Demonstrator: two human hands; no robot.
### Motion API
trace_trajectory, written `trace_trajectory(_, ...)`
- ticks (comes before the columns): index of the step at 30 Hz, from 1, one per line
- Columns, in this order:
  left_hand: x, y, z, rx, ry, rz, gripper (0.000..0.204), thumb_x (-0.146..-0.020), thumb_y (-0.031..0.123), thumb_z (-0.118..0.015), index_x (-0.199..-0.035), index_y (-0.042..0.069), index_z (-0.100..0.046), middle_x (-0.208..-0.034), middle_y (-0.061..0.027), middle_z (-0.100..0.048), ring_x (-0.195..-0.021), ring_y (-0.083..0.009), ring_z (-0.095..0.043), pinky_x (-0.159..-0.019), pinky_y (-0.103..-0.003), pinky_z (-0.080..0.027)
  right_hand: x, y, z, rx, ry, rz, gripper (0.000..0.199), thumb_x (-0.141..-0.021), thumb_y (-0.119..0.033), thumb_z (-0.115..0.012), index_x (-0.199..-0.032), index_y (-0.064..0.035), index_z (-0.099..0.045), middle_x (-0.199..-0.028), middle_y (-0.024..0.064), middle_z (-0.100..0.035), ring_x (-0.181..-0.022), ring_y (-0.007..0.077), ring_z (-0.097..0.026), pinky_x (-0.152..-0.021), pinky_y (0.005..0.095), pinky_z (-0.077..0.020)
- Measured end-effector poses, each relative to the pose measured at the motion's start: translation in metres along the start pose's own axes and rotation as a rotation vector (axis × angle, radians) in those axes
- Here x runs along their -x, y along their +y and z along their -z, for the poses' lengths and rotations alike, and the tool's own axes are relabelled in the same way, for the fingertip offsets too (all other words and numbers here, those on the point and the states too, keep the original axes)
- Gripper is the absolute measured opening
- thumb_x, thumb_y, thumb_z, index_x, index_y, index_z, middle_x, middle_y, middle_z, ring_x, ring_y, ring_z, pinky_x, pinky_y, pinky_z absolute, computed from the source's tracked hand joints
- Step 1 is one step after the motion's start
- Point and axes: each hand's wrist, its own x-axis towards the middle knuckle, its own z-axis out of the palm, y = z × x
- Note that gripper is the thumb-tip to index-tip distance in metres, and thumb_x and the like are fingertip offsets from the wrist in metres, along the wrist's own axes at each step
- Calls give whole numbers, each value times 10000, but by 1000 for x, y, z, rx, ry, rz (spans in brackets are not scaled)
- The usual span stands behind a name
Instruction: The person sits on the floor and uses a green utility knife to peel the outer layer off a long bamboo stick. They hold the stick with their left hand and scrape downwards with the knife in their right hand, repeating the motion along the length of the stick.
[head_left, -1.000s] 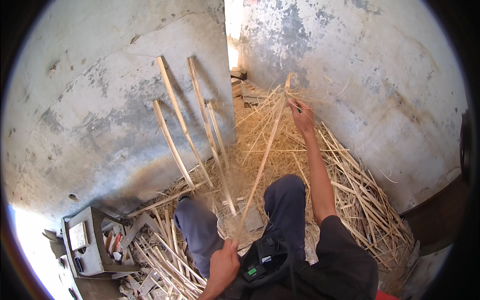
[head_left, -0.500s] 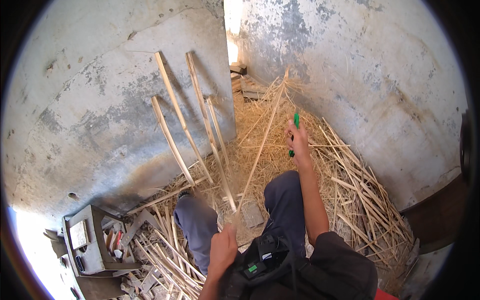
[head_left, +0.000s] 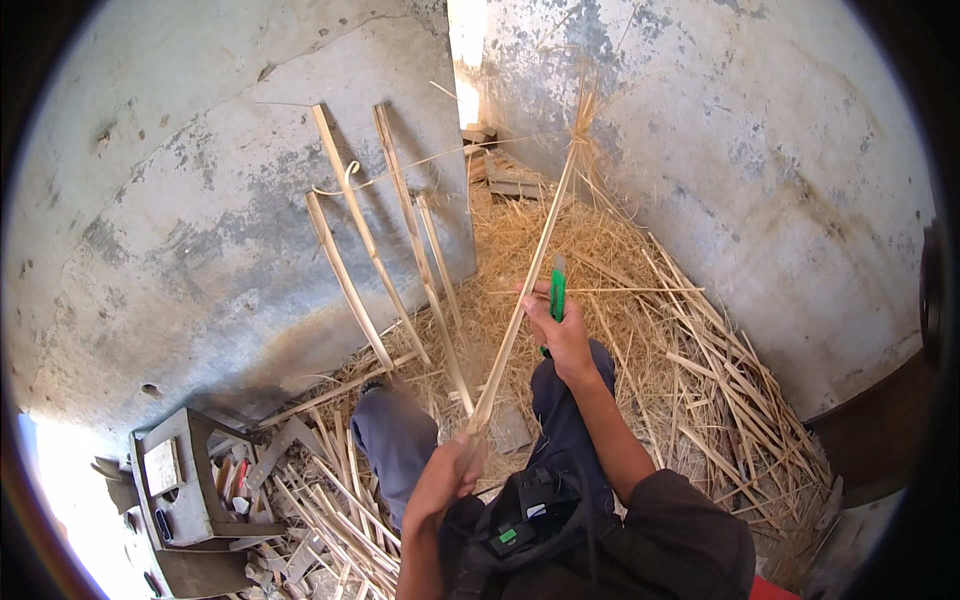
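Concrete walls behind, both hands grasp: left hand (head_left: 445, 480) the upward-slanting bamboo strip (head_left: 530, 270), right hand (head_left: 562, 330) a green knife (head_left: 557, 295).

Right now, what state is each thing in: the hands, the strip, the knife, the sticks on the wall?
Left hand: closed round the near end of the strip.
Right hand: closed on the knife, beside the strip.
Bamboo strip: held slanting up, far end frayed.
Green knife: upright in the fist; blade too small to tell.
Leaning sticks: propped against the wall.
Shavings pile: loose on the floor.
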Motion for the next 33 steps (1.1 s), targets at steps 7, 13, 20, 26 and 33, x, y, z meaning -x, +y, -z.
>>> trace_trajectory(7, 5, 10, -17, -150, 109, -189, 457, -1205, 452, -431, -1070, 39, -574, -705, 31, -431, -560, -68, -381, -506, -248, -340, 0, -9, -2, 66, 3, 67, 378, -1072, -160, -724, -1409, 9, -694, -756, -102, -566, -535, -10, -361, -483, 227, -255)
trace_trajectory(13, 9, 12, -14, 32, 58, -118, 387, -1205, 388, -470, -1113, 34, -597, -713, 43, -421, -591, -58, -376, -522, -237, -320, 5, -28, 3, -28, -170, 74, 467, -1051, -119, -718, -1489, 20, -641, -881, -43, -671, -547, -15, -361, -494, 215, -274)
trace_trajectory(20, 4, 8, -26, -342, 167, -317, 335, -1179, 268, -532, -1315, -22, -630, -815, 21, -555, -741, -76, -493, -658, -294, -429, 12, -32, 0, 1, -184, 164, 489, -1091, -186, -599, -1541, 5, -587, -949, 45, -727, -561, 4, -359, -519, 218, -295)
trace_trajectory(26, 3, 17, -25, -360, 295, -334, 362, -1180, 267, -531, -1348, -33, -642, -780, 8, -545, -741, -76, -484, -662, -298, -428, 35, -10, 17, 387, -285, 463, 413, -1072, -312, -639, -1367, -24, -669, -875, 96, -726, -709, 180, -647, -646, 323, -487)
trace_trajectory(33, 4, 29, -30, -330, 320, -387, 361, -1184, 260, -516, -1352, -39, -629, -803, -4, -565, -753, -76, -498, -665, -301, -433, 64, -8, 6, 646, -444, 590, 464, -1042, -467, -726, -1107, -10, -766, -874, 134, -732, -734, 301, -740, -656, 358, -559)
